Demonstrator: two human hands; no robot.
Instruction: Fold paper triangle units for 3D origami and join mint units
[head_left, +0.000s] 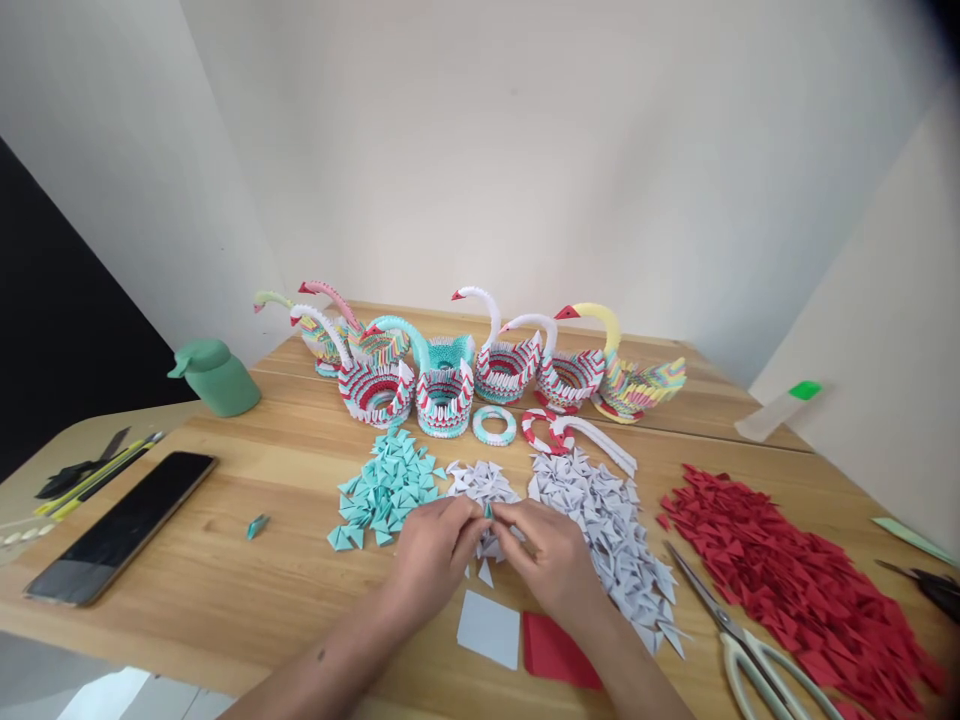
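Observation:
My left hand (442, 545) and my right hand (551, 550) meet at the middle of the table, both closed in a pinch. Between the fingertips is a small teal folded paper piece (488, 511), mostly covered by the fingers. A heap of teal paper triangles (394, 485) lies just left of my hands. Behind and under the fingers is a small pile of white paper triangles (480, 480). A larger white pile (600, 520) spreads to the right. One separate teal folded piece (256, 526) rests on the wood at the left.
Several paper swans (444, 400) line the back. Two paper rings (494, 426) and a white neck piece (604, 446) lie before them. White (489, 629) and red paper squares (555, 650), scissors (739, 640) and red triangles (795, 580) are nearer. A phone (124, 525) and green container (217, 378) are left.

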